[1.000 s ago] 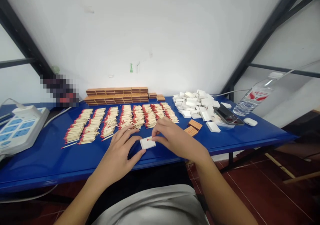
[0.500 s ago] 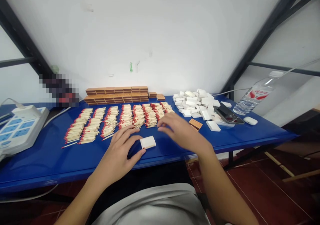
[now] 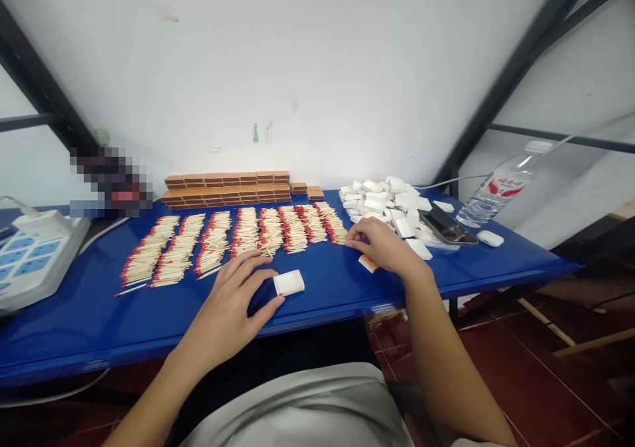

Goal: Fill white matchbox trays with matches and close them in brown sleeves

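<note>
On the near part of the blue table (image 3: 317, 282) lies a small white matchbox tray (image 3: 290, 282), a red match head showing at its left corner. My left hand (image 3: 241, 293) holds the tray's left end between thumb and index finger, other fingers spread above. A loose match (image 3: 268, 252) lies by those fingertips. My right hand (image 3: 381, 243) is closed at the near end of the rightmost row of matches (image 3: 332, 222), its fingertips pinched against them. Partly beneath this hand sits an orange matchbox (image 3: 368, 264). More red-headed matches (image 3: 213, 242) lie in several rows.
Brown matchboxes (image 3: 225, 192) are stacked along the wall. White trays (image 3: 381, 202) form a heap at the right, beside a phone (image 3: 449, 225), a white case (image 3: 490, 238) and a water bottle (image 3: 501, 186). A power strip (image 3: 42, 255) stands far left.
My right hand has moved right, from in front of the match rows to the near end of the rightmost row. My left hand stays at the tray. The view has shifted slightly.
</note>
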Tool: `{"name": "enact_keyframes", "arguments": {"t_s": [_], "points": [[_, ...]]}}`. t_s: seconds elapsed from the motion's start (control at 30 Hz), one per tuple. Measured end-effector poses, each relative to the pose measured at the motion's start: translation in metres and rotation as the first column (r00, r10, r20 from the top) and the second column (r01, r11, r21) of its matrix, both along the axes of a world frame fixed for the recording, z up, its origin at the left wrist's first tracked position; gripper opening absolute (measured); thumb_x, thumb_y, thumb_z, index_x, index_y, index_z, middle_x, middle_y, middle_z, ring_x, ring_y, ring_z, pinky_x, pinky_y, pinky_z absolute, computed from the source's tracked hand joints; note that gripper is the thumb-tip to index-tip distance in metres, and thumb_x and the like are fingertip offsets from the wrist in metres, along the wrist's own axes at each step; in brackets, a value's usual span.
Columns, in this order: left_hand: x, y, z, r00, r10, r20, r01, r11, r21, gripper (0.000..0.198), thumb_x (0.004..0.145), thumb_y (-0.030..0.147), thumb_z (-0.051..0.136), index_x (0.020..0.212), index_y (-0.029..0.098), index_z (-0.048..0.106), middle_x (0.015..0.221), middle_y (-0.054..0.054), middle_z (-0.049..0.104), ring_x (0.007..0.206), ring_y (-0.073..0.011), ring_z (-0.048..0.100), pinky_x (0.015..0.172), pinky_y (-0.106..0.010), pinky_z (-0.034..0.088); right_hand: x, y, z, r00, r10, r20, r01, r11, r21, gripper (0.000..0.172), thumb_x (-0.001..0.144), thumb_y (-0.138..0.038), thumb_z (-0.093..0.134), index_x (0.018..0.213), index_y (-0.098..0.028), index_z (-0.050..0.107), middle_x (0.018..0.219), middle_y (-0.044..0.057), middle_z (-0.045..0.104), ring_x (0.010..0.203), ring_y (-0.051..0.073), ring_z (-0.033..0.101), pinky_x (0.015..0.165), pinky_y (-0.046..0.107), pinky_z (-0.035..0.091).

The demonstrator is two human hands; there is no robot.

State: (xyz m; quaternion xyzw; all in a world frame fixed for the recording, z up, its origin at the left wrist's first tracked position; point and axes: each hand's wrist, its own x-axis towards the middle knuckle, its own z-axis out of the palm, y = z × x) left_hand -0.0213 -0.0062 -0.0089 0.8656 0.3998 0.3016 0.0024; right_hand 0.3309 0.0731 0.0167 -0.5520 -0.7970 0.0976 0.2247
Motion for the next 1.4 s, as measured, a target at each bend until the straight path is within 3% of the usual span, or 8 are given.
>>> {"name": "enact_keyframes", "arguments": {"t_s": [0.33, 0.73, 0.97, 1.1, 1.23, 1.4], "points": [[0.0, -0.001, 0.001, 1.0, 0.002, -0.002, -0.002, 1.0, -0.005, 0.025, 0.105, 0.042, 0.064, 0.126, 0.027, 0.068, 0.146, -0.01, 0.065, 0.145, -0.0329, 0.053, 0.122, -0.056, 0.043, -0.009, -0.006, 0.0, 1.0, 0.001, 0.031, -0.001, 1.0, -0.002, 0.013, 0.099, -0.026, 0.062, 0.091, -0.02, 0.07, 0.098, 0.009, 0.071, 0.102, 0.029, 0.059, 0.088, 0.04, 0.046], [0.0, 0.0, 0.0, 1.0, -0.008, -0.017, 0.008, 1.0, -0.002, 0.025, 0.106, 0.041, 0.064, 0.127, 0.026, 0.066, 0.146, -0.009, 0.065, 0.147, -0.0315, 0.052, 0.122, -0.054, 0.042, -0.008, -0.003, 0.003, 0.999, 0.0, 0.035, -0.001, 1.0, 0.029, 0.012, 0.098, -0.023, 0.066, 0.089, -0.02, 0.074, 0.092, 0.009, 0.07, 0.098, 0.028, 0.058, 0.086, 0.039, 0.045], [-0.001, 0.001, -0.001, 1.0, -0.006, -0.005, 0.006, 1.0, -0.004, 0.026, 0.106, 0.042, 0.064, 0.126, 0.027, 0.068, 0.146, -0.009, 0.065, 0.147, -0.0321, 0.053, 0.123, -0.054, 0.042, -0.009, -0.004, 0.0, 1.0, -0.001, 0.027, 0.0, 1.0, 0.01, 0.013, 0.099, -0.02, 0.063, 0.087, -0.02, 0.068, 0.094, 0.009, 0.069, 0.099, 0.029, 0.057, 0.085, 0.039, 0.045], [-0.001, 0.001, -0.001, 1.0, -0.009, 0.001, 0.009, 1.0, -0.008, 0.026, 0.105, 0.042, 0.065, 0.126, 0.027, 0.068, 0.146, -0.009, 0.065, 0.146, -0.032, 0.053, 0.123, -0.055, 0.043, -0.023, -0.021, 0.012, 0.996, 0.086, -0.017, -0.085, 0.995, 0.054, 0.014, 0.104, -0.021, 0.06, 0.091, -0.02, 0.065, 0.097, 0.008, 0.067, 0.1, 0.027, 0.055, 0.089, 0.04, 0.045], [0.0, 0.0, 0.0, 1.0, -0.01, 0.005, 0.01, 1.0, -0.002, 0.026, 0.105, 0.041, 0.065, 0.126, 0.026, 0.068, 0.145, -0.009, 0.066, 0.145, -0.032, 0.054, 0.123, -0.055, 0.043, -0.057, -0.05, 0.028, 0.971, 0.235, -0.053, -0.229, 0.968, 0.099, 0.015, 0.108, -0.023, 0.061, 0.093, -0.021, 0.065, 0.099, 0.006, 0.066, 0.103, 0.025, 0.056, 0.09, 0.037, 0.046], [0.0, 0.001, 0.0, 1.0, -0.011, -0.003, 0.011, 1.0, 0.005, 0.028, 0.104, 0.04, 0.066, 0.129, 0.026, 0.067, 0.145, -0.01, 0.066, 0.144, -0.0324, 0.054, 0.121, -0.056, 0.043, -0.096, -0.069, 0.028, 0.934, 0.346, 0.091, -0.357, 0.919, 0.169, 0.017, 0.108, -0.018, 0.06, 0.091, -0.019, 0.063, 0.099, 0.007, 0.066, 0.1, 0.024, 0.056, 0.093, 0.038, 0.046]]}}
